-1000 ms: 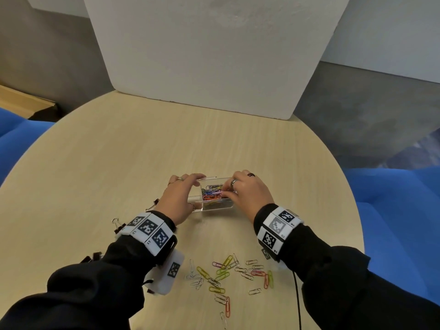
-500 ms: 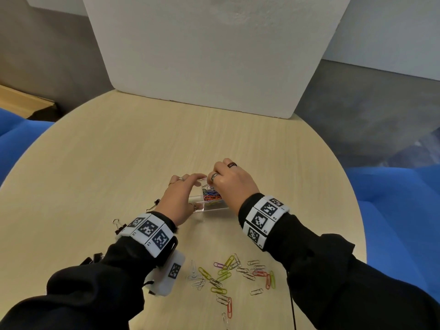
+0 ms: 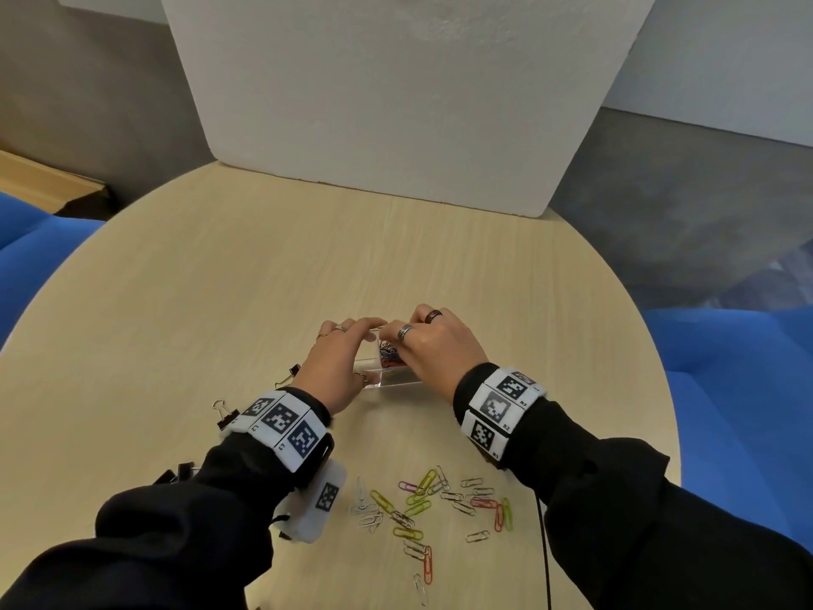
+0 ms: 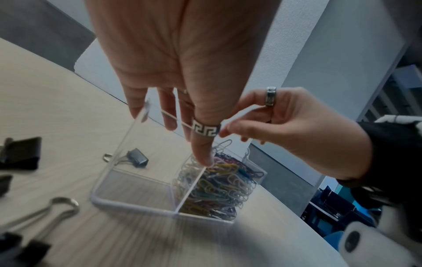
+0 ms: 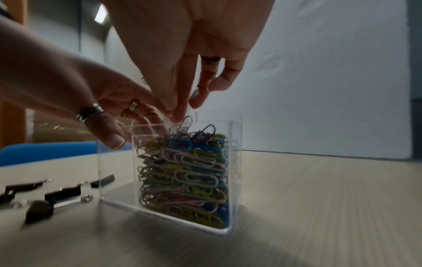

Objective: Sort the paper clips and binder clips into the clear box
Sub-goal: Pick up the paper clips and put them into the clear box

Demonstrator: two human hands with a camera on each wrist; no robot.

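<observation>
The clear box (image 3: 398, 379) stands on the table between my hands; its right compartment is packed with coloured paper clips (image 5: 182, 171) and its left compartment (image 4: 137, 189) is bare. My left hand (image 3: 352, 352) grips the box, thumb on the divider and fingers on the far wall. Over the full compartment, my right hand (image 3: 396, 341) pinches thumb and forefinger on a clip loop (image 5: 187, 120) at the top of the pile. Loose paper clips (image 3: 433, 506) lie near me. Black binder clips (image 3: 225, 416) lie left of the box.
A white foam board (image 3: 396, 103) stands at the far edge of the round wooden table (image 3: 220, 279). Another binder clip (image 3: 288, 376) lies just beside my left hand. Blue seats (image 3: 739, 411) flank the table. A thin black cable (image 3: 545, 548) runs under my right forearm.
My right hand has moved left from the box's right end to over the filled compartment, fingertips down on the pile. The left hand has stayed on the box.
</observation>
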